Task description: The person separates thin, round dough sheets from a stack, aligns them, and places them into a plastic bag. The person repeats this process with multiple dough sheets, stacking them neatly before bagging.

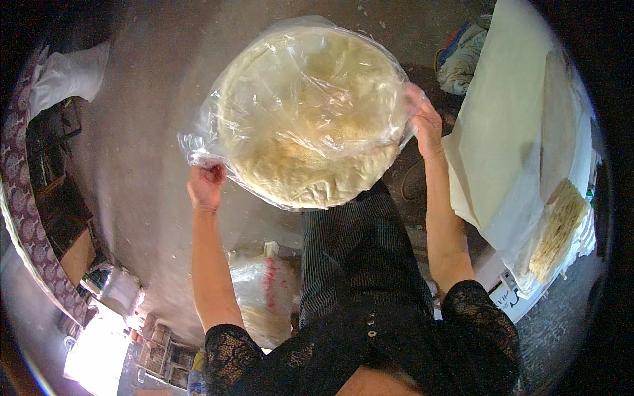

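Observation:
In front of me is a wide round mass of pale dough (317, 180), seemingly in a round basin whose wall is mostly hidden. Clear plastic film (317, 94) lies wrinkled over most of it, while the dough's near edge is uncovered. On the left, my left hand (205, 184) grips a bunched corner of the film beside the rim. My right hand (424, 119) is at the right rim, its fingers partly behind the film and pressed to the edge there.
A table draped in pale cloth (505, 133) stands on the right, with a bundle of thin yellowish strands (557, 230) near its corner. A crumpled towel (463, 59) lies beyond. A plastic sack (265, 292) sits by my legs. Along the left runs a patterned-edged surface (20, 148).

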{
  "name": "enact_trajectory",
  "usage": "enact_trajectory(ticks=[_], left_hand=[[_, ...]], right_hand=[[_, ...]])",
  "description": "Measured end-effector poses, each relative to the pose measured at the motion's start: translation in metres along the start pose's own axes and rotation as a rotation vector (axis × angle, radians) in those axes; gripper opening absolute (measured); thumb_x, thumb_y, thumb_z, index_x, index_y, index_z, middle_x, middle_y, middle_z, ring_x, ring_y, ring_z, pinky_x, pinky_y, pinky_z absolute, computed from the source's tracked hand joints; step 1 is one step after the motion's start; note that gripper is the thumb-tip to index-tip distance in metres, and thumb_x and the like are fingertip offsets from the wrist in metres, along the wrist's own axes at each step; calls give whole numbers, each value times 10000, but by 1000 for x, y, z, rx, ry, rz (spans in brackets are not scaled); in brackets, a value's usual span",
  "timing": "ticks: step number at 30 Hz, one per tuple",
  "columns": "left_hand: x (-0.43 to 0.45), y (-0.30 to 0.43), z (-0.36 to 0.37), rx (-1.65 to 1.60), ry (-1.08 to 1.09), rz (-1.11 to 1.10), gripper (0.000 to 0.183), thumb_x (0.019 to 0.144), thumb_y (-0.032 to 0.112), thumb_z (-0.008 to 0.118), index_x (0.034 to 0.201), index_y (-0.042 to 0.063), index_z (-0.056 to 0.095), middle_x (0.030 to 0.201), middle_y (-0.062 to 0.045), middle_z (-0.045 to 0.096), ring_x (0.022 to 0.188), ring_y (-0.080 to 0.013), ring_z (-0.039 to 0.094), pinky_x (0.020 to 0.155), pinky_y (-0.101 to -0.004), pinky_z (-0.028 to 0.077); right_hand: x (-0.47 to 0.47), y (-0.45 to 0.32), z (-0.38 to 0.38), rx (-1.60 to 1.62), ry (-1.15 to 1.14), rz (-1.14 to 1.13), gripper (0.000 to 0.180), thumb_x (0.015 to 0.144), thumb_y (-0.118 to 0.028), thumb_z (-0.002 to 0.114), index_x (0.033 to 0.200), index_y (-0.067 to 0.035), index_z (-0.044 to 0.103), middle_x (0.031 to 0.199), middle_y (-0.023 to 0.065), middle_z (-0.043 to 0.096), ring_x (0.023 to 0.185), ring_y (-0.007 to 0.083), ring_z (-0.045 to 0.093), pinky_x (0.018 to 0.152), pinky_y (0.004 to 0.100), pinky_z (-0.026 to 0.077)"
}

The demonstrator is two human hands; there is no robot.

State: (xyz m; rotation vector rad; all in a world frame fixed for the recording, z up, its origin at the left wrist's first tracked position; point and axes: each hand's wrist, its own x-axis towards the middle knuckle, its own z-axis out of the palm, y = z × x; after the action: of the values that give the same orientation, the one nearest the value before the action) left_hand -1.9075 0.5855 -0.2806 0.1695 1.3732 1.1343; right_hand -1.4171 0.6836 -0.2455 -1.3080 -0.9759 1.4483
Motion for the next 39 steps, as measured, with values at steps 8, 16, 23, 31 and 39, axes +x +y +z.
enact_trajectory(ticks=[8, 16, 23, 31, 39], left_hand=[[0, 76, 97, 969, -380, 653, 623, 745, 133, 677, 1330, 107, 466, 1392, -109, 368, 1335, -269, 317, 1045, -426, 360], [82, 94, 177, 1523, -313, 1029, 633, 771, 263, 719, 1336, 158, 453, 1316, -71, 491, 1137, -226, 536, 893, -340, 482], [156, 72, 169, 1128, -348, 642, 365, 830, 418, 643, 1052, 129, 667, 966, -33, 660, 903, -181, 619, 791, -285, 475], [174, 95, 192, 1367, -362, 609, 333, 871, 373, 583, 1013, 87, 676, 893, -68, 675, 794, -154, 623, 710, -305, 472], [74, 100, 130, 677, 148, 631, 244, 937, 124, 511, 1134, 1, 588, 872, -48, 589, 762, -115, 542, 677, -244, 475]], right_hand=[[59, -17, 26, -1021, -300, -396, 790, 757, -89, 696, 1430, -154, 290, 1424, 115, 357, 1341, 274, 273, 1093, 385, 260], [143, -27, 58, -935, -398, -214, 509, 823, -319, 668, 1263, -101, 532, 1211, 99, 580, 1099, 196, 552, 965, 317, 423], [179, 6, 42, -734, -206, 174, 311, 875, -348, 624, 1030, -88, 692, 864, 28, 686, 761, 125, 627, 733, 276, 508], [169, 21, 15, 24, 31, 264, 275, 889, -244, 600, 1052, -25, 638, 997, 112, 676, 876, 186, 646, 767, 323, 524], [-48, 32, 54, -313, 649, -116, 153, 873, -156, 536, 934, -46, 624, 940, 88, 612, 869, 220, 561, 804, 347, 462]])
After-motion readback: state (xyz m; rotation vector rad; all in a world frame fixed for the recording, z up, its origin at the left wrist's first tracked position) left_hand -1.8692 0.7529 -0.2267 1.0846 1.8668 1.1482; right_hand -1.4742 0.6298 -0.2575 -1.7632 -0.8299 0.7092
